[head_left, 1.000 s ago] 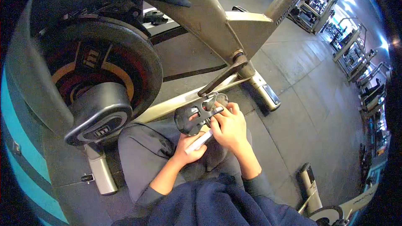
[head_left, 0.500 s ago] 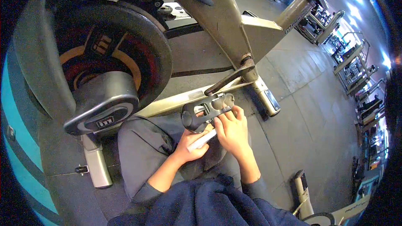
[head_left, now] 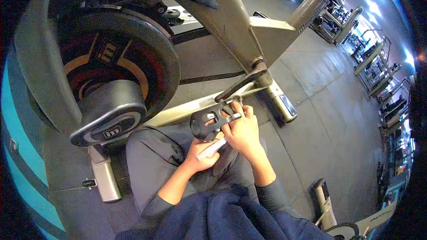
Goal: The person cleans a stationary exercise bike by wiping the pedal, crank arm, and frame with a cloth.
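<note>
An exercise bike's black pedal (head_left: 205, 126) hangs from its crank arm (head_left: 241, 86), over my lap. My left hand (head_left: 201, 156) is just below the pedal, its fingers closed around a white flat strip (head_left: 211, 148) whose exact kind I cannot make out. The strip slants up toward my right hand. My right hand (head_left: 244, 131) grips the right end of the pedal. Its fingertips reach over and into the pedal frame and are partly hidden there.
The bike's flywheel (head_left: 158, 71) and round housing cover (head_left: 111, 129) stand close on the left. A stabiliser foot (head_left: 283, 104) rests on the dark floor tiles (head_left: 307, 138) at the right. Part of another bike (head_left: 327, 204) is at lower right. Gym machines line the far right.
My right hand has moved up slightly, and its fingers have gone from below the pedal's right end to over and into it. My left hand stays on the white strip.
</note>
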Demonstrator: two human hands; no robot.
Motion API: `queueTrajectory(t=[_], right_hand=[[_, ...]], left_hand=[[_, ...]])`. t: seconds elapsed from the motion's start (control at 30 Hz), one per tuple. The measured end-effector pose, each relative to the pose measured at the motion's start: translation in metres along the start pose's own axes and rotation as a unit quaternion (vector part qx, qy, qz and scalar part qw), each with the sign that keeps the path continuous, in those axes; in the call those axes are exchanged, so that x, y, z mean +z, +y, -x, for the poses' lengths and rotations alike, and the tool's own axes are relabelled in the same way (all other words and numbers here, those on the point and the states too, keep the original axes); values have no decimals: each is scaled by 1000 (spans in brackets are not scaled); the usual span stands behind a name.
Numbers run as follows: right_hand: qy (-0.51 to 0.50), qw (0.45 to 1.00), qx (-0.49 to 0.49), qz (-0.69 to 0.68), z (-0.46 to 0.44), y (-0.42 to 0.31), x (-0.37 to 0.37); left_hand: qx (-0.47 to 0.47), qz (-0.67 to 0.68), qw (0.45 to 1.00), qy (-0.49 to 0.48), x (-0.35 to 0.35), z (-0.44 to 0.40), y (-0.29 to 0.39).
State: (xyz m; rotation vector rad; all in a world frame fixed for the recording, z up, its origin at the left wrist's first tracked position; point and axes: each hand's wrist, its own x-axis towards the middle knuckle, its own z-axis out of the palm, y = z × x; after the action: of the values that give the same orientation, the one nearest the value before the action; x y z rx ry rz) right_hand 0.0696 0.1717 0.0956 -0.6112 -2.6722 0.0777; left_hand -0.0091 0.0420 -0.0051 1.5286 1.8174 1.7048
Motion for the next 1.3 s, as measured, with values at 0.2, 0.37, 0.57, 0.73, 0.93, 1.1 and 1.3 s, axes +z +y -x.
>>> queueTrajectory(t=[0.2,0.37,0.57,0.73,0.93,1.1,1.3], right_hand=[[45,999,3,11,-5,4,13],[40,999,-5,16,-3,0,6],[38,999,9,10,-1,-4,6],[65,998,9,18,-9,-1,15],[52,998,21,20,1,-9,6],[64,997,22,26,-2,-9,9],[65,998,24,7,-13,-5,16]], left_hand=[[3,-30,999,-17,-3,-4,5],[-54,12,998,-41,-4,-2,6],[62,-29,997,20,-1,-5,3],[71,-68,995,28,-2,-5,5],[105,-40,993,45,-2,-8,4],[71,-41,996,22,-5,-8,9],[-9,-28,999,-32,-6,-3,7]])
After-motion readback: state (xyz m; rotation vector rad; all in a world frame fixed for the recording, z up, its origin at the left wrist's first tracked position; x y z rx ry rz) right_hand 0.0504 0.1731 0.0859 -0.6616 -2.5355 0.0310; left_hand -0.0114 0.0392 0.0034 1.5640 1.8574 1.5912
